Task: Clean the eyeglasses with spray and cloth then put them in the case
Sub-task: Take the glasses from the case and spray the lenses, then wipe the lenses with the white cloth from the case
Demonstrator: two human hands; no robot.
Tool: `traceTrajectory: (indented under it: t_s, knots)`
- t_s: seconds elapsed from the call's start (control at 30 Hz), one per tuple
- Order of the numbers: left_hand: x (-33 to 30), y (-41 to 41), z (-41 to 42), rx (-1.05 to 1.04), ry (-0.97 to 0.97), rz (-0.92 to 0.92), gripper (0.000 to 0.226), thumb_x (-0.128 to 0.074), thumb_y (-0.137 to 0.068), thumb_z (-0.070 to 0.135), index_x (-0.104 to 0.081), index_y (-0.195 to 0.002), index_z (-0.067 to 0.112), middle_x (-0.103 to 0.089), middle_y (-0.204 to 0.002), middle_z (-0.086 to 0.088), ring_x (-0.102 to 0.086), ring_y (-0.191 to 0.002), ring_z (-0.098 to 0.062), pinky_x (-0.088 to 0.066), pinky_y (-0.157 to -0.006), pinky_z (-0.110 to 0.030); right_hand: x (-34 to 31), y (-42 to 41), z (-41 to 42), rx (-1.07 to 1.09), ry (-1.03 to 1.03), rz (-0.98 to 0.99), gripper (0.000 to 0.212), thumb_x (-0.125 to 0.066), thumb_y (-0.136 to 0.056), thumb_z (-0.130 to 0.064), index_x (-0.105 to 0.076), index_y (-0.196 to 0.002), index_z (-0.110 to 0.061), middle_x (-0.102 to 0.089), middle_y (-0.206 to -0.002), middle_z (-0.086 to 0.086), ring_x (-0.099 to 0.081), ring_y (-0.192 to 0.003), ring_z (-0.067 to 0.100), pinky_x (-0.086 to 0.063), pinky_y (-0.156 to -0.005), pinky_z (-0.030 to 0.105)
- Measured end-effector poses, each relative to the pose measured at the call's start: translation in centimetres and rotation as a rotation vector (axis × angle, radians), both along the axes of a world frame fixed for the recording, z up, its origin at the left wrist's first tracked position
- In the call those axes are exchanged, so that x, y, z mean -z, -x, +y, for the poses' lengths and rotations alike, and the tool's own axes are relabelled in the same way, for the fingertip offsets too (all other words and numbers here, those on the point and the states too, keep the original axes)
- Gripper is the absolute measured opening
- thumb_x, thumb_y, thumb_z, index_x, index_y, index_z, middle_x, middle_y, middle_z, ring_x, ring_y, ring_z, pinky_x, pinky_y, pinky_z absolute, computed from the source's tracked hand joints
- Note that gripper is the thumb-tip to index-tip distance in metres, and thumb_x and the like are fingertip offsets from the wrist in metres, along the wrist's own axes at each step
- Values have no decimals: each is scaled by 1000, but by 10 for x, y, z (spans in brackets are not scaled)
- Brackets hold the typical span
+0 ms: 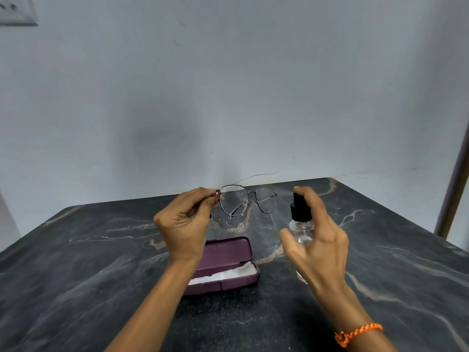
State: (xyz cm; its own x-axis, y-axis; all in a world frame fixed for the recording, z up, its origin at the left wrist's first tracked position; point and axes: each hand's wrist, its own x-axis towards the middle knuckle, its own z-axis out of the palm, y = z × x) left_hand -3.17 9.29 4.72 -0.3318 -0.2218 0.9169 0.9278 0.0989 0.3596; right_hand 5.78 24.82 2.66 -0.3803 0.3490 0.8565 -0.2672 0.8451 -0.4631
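Pinching the eyeglasses (247, 199) by one hinge, the left hand (185, 224) keeps lenses exposed; right hand (314, 240) grips the spray bottle (301, 219), nozzle aimed leftward.

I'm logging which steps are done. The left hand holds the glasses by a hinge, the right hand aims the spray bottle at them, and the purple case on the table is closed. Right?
Not quite: the purple case lies open, lid back, white cloth inside, as the head view shows. The left hand does hold the glasses by a hinge, and the right hand aims the spray bottle at them.
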Motion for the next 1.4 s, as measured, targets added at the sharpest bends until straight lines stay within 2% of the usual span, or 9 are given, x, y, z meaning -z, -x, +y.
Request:
traceTrajectory:
  t_s: [0.23, 0.43, 0.63, 0.87, 1.03, 1.13, 1.23, 1.3, 1.4]
  knots:
    - [-2, -2, 1, 14, -43, -20, 28, -69, -66, -12, -64, -89, 2, -64, -86, 2, -65, -71, 5, -51, -67, -8, 3, 1, 2, 31, 69, -13, 75, -57, -58, -14, -35, -126, -33, -58, -86, -7, -49, -43, 16, -31, -40, 10]
    - [-5, -4, 2, 46, -89, -50, 31, -68, -66, -14, -62, -93, 0, -64, -88, -3, -66, -69, 4, -52, -67, -10, 10, 5, 6, 73, 119, -34, 88, -71, -61, -4, -26, -129, -38, -65, -91, 5, -46, -47, 17, -27, -43, 12]
    - [-7, -4, 3, 55, -118, -61, 32, -68, -66, -15, -61, -93, 0, -64, -86, 0, -65, -68, 5, -51, -67, -9, 22, 8, 16, 81, 209, -73, 92, -69, -64, -6, -18, -131, -42, -65, -108, 10, -44, -52, -1, -27, -47, 14]
    - [-6, -3, 2, 70, -130, -61, 31, -68, -67, -15, -61, -93, 0, -64, -87, -5, -65, -67, 4, -52, -67, -11, 28, 11, 23, 114, 250, -98, 90, -69, -67, -10, -18, -137, -29, -59, -90, 4, -51, -60, 23, -32, -54, 24]
    - [-6, -1, 1, 74, -133, -60, 30, -68, -67, -14, -62, -93, 1, -65, -83, 2, -65, -67, 4, -53, -67, -11, 31, 13, 25, 171, 257, -158, 88, -70, -68, -17, -18, -138, -28, -49, -85, -2, -51, -67, 22, -34, -55, 26]
    - [-4, 1, 0, 81, -132, -56, 29, -68, -67, -14, -63, -91, 2, -69, -73, 22, -66, -67, 2, -52, -67, -12, 33, 14, 25, 171, 246, -169, 86, -70, -68, -18, -19, -137, -26, -51, -84, 1, -48, -72, 23, -39, -58, 33]
    - [-4, 3, 0, 81, -133, -53, 29, -69, -68, -13, -63, -92, 2, -68, -71, 29, -66, -68, 1, -52, -67, -12, 30, 13, 22, 190, 243, -204, 82, -70, -69, -21, -24, -137, -20, -59, -100, 12, -51, -84, 27, -43, -72, 41]
    - [-5, 1, 1, 76, -141, -42, 30, -68, -67, -14, -63, -93, 1, -69, -74, 22, -66, -68, 2, -52, -67, -11, 24, 11, 19, 301, 200, -155, 74, -68, -72, -29, -33, -135, -11, -54, -115, 20, -50, -97, 32, -39, -79, 44]
    - [-7, 0, 1, 86, -163, -37, 31, -68, -66, -15, -63, -91, 3, -69, -73, 12, -66, -67, 2, -53, -66, -12, 12, 5, 10, 355, 50, 114, 53, -53, -76, -31, -43, -122, -7, -45, -113, 19, -40, -91, 19, -37, -69, 34]
